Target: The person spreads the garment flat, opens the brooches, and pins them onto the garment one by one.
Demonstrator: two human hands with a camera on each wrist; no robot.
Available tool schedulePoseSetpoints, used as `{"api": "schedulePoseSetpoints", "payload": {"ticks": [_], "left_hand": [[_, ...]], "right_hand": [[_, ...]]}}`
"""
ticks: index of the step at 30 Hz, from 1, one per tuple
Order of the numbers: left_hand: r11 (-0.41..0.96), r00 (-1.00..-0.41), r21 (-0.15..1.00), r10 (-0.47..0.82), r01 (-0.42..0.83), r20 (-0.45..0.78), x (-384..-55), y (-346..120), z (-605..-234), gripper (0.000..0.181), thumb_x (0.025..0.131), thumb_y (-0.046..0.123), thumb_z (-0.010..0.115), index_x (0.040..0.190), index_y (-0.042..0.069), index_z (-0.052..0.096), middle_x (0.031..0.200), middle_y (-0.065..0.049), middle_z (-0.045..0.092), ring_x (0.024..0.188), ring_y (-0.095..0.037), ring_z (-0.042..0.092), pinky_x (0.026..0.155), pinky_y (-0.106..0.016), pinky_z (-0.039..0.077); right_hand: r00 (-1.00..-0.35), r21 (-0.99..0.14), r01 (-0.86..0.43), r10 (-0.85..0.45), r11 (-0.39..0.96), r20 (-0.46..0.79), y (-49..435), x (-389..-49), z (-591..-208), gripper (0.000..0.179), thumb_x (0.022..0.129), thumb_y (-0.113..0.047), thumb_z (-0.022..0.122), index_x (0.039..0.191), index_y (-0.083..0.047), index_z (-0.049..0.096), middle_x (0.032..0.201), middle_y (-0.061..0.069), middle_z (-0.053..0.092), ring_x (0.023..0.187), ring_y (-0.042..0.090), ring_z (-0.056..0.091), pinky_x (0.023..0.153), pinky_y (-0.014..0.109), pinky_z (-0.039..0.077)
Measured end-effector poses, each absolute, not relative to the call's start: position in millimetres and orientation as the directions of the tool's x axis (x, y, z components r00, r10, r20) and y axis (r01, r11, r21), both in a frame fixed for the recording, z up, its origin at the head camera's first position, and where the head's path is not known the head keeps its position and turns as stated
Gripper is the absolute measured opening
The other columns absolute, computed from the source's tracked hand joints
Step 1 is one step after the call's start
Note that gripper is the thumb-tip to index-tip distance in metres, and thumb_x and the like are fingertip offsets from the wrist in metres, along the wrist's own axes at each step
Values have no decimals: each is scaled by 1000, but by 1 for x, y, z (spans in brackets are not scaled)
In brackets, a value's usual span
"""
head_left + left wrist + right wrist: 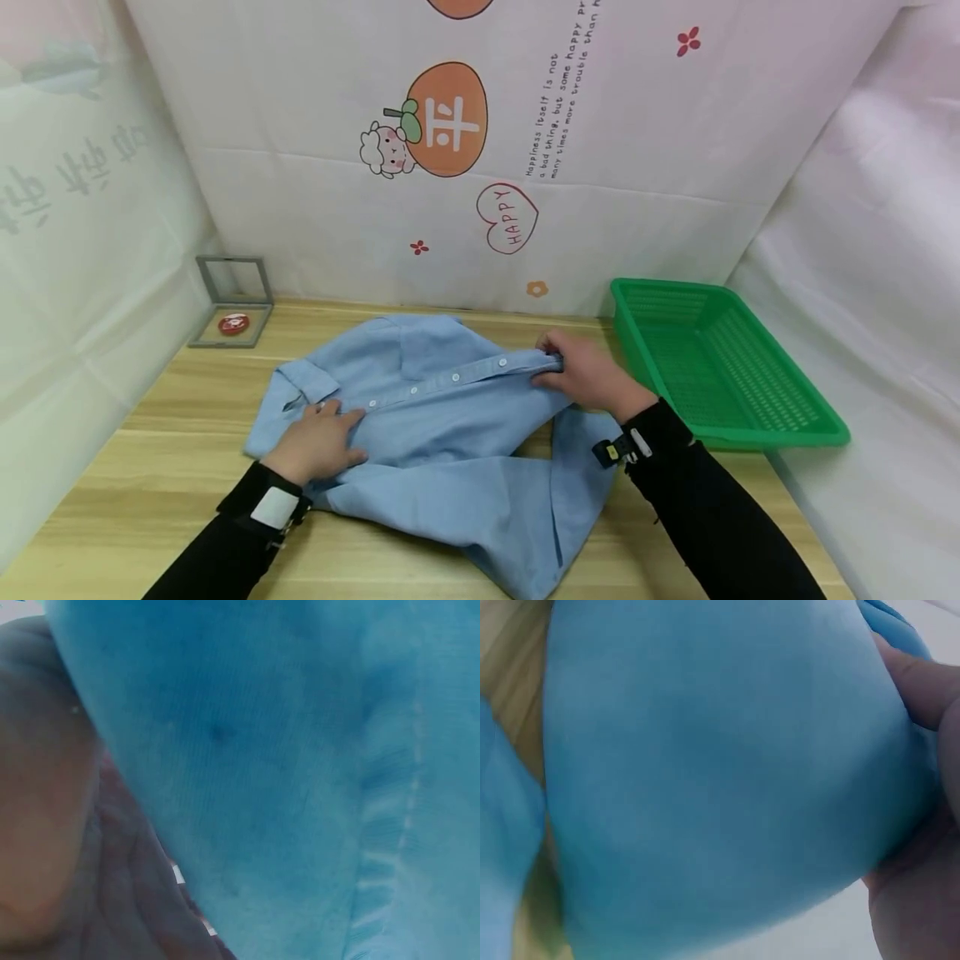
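A light blue button-up shirt lies across the wooden table, its collar to the left and its hem to the right. My left hand rests on the shirt just below the collar, fingers spread and thumb apart. With my right hand I pinch the hem at the end of the button placket, which is raised a little. One sleeve bends toward the front right, under my right forearm. Blue cloth fills most of the left wrist view beside the hand. The right wrist view has the cloth hanging from my fingers.
A green plastic basket stands at the right, behind my right forearm. At the back left is a grey hinged frame with a round red object in it. Printed white cloth hangs around the table.
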State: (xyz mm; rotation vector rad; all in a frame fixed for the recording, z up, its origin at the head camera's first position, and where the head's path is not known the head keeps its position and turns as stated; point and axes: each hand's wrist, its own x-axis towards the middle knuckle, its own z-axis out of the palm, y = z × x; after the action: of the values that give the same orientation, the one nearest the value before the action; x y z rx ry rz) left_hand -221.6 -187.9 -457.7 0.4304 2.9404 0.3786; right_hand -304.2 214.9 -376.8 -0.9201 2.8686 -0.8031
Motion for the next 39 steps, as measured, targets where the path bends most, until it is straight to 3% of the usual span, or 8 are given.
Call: {"api": "schedulePoseSetpoints", "payload": {"ticks": [3,6,12,18,24,28,33,39], "left_hand": [[928,-949,267,296,259,-107,-221,-188,-457,61,87,38,77,135,3,61,131,-32,50,117,-57,45,84,-64,47],[929,-950,267,292,255,-111,-221,-188,-458,62,87,38,77,135,3,61,131,-32,49,117,-57,44,83,-64,47],[930,-951,266,290,253,-109,-221,-189,-459,62,87,37,77,136,3,60,130,-32,49,117,-57,44,84,-64,47],[926,-950,278,293,254,-107,-221,-187,-461,61,87,36,77,136,3,60,133,-33,48,119,-57,43,88,-65,45],[927,-949,273,297,258,-111,-220,-189,-463,62,87,37,77,136,3,60,132,-33,48,118,-57,43,88,-65,45],[926,-948,266,301,267,-99,-220,-191,-462,61,88,36,77,136,3,61,132,-33,48,119,-57,43,88,-64,45],[927,-948,263,302,266,-104,-222,-192,-460,60,88,37,76,136,3,60,134,-34,47,121,-57,42,90,-65,44],[929,-951,289,279,232,-132,-222,-192,-459,63,88,37,76,139,3,58,137,-36,43,124,-59,39,91,-66,43]], "right_hand": [[-833,-458,-523,-545,719,96,225,-304,-370,42,88,-14,77,126,-11,58,113,9,65,101,25,62,84,45,51],[-834,-443,-515,-548,734,64,234,-305,-365,44,86,-7,71,129,-8,61,117,10,66,102,26,62,85,45,51],[-801,-268,-598,-571,755,179,240,-306,-365,20,87,-3,75,104,-8,66,96,6,69,86,23,65,74,42,52],[-808,-86,-568,-535,818,245,242,-308,-369,19,85,-12,80,86,-11,61,83,2,62,75,21,61,65,39,50],[-816,-214,-577,-544,788,195,252,-311,-365,20,93,-6,70,91,-9,50,83,3,53,72,20,49,65,37,42],[-782,-270,-623,-592,734,193,256,-312,-358,21,96,5,60,107,-7,46,93,9,59,79,22,59,67,40,46],[-790,-191,-607,-559,772,252,257,-312,-354,34,92,1,69,121,-5,52,104,17,66,91,33,65,81,49,49],[-818,-36,-538,-511,842,265,260,-314,-351,24,86,-10,79,104,-8,63,92,10,68,90,34,60,88,56,37]]}}
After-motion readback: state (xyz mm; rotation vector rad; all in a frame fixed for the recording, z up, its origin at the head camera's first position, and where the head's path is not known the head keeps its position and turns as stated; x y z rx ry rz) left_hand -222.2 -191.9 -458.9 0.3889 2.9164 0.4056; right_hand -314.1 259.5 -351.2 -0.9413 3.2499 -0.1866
